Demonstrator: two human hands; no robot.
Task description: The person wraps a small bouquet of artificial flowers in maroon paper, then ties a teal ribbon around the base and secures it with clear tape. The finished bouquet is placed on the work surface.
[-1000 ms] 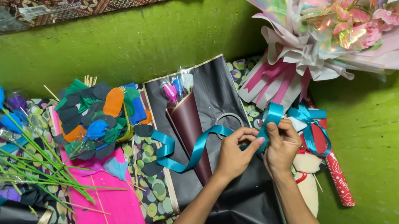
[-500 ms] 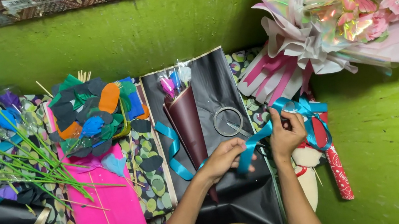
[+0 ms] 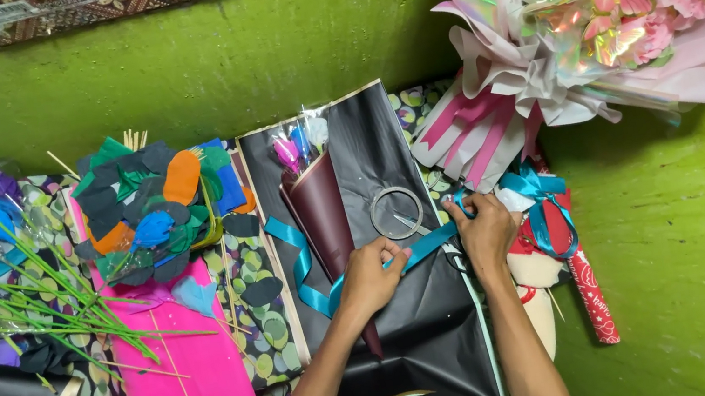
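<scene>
- Left hand (image 3: 372, 277) closed, pinching the teal ribbon (image 3: 307, 266) where it crosses the foot of the maroon cone wrap (image 3: 325, 221), at about 6 o'clock of the cone.
- Right hand (image 3: 487, 228) closed on what look like scissors (image 3: 418, 223), blue handle loops at its fingers, blades pointing to 9 o'clock toward the ribbon stretch betw. both hands. Can't tell if blades are open.
- Ribbon runs from a loop at 9 o'clock of the cone, under the left hand, then taut over to the right hand.
- Risk: blades sit close to left fingertips; a slip w/ the ribbon under tension could nick a finger, I'd judge.
- Risk: ribbon is slick & pulled tight; if the left pinch loosens it may slide off the cone, and the wrap could unroll.
- Risk: black paper sheet (image 3: 416, 301) lies right under the blades, so a low cut could snag or tear it.
- Risk: clear tape ring (image 3: 396, 212) at 12 o'clock of the blades, touching or nearly so; could get knocked.
- Risk: small wrapped bouquet w/ teal bow (image 3: 554, 222) just beside right hand at 3 o'clock; elbow or wrist swing might crush the bow.
</scene>
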